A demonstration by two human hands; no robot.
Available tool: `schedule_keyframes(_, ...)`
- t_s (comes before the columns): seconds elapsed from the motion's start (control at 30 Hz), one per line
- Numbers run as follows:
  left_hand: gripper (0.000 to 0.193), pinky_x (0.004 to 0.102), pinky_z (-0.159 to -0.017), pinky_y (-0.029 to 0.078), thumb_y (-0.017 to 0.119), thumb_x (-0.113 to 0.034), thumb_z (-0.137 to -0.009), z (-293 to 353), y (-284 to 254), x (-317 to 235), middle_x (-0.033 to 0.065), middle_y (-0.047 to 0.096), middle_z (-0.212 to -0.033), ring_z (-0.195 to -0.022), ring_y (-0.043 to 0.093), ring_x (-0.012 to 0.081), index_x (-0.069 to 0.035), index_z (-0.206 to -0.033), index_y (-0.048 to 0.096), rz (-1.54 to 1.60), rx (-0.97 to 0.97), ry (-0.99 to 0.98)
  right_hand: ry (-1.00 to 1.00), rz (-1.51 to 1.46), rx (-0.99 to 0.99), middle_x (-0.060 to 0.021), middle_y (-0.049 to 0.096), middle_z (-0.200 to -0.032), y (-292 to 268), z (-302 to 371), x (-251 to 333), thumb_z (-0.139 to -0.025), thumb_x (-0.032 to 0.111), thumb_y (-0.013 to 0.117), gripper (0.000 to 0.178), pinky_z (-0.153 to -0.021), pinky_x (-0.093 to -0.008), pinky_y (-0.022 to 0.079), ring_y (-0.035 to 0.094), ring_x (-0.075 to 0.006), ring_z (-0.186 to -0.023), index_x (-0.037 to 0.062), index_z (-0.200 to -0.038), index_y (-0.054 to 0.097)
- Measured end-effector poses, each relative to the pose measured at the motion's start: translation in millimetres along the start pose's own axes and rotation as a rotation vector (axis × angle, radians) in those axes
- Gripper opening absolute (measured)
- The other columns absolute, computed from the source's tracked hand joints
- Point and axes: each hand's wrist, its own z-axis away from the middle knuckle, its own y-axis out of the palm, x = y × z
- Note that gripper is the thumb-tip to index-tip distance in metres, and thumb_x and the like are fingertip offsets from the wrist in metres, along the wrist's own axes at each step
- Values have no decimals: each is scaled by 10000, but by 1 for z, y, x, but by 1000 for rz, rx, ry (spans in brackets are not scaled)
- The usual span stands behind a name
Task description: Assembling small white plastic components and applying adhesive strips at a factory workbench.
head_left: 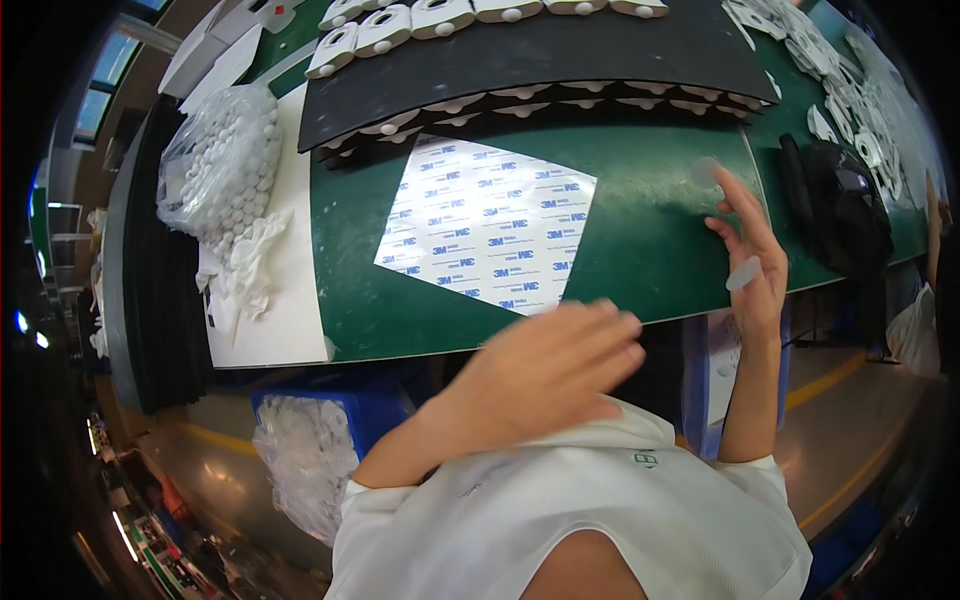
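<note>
My right hand (757,250) is raised over the right front of the green table, fingers bent and partly spread. It carries small translucent round discs: one disc (705,172) at the index fingertip, another disc (744,274) by the thumb. How they are held is too fine to tell. My left hand (545,370), slightly blurred, is in front of my body near the table's edge, palm down with its fingers stretched out. No object shows in it. Just beyond lies a white sheet (487,225) with blue print, turned at an angle; the left fingers come close to its near corner.
Behind the sheet, a black board (540,75) bears a row of white parts (440,17), with more parts beneath. At left, a clear bag of white balls (225,165) sits beside crumpled white tissue (258,265). A black bag (840,205) and white ring-shaped parts (865,145) are at right.
</note>
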Motion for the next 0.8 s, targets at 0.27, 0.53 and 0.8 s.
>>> schedule_keyframes(0.27, 745, 472, -986, 349, 701, -500, -702, 26, -4, 18, 169, 454, -1353, -1233, 419, 388, -20, -1244, 521, -401, 23, -388, 24, 49, -3, -177, 396, -1402, 0, -2, 3, -885, 542, 483, 752, -953, -351, 387, 424, -204, -1171, -54, -1340, 428)
schedule_keyframes(0.53, 707, 461, -935, 390, 719, -442, -722, 4, 24, 6, 175, 462, -1346, -1142, 488, 395, -13, -1247, 517, -114, -65, -365, 46, 27, -11, -181, 394, -1400, 1, -2, -2, -868, 558, 499, 780, -949, -341, 384, 430, -198, -1156, -65, -1332, 431)
schedule_keyframes(0.8, 947, 493, -1117, 135, 531, -671, -751, -9, -16, 59, 156, 284, -1483, -1386, 212, 355, -36, -1419, 314, -415, 408, -286, 44, 20, -4, -180, 396, -1397, -2, 1, -2, -860, 554, 512, 786, -942, -330, 387, 432, -186, -1146, -65, -1337, 425)
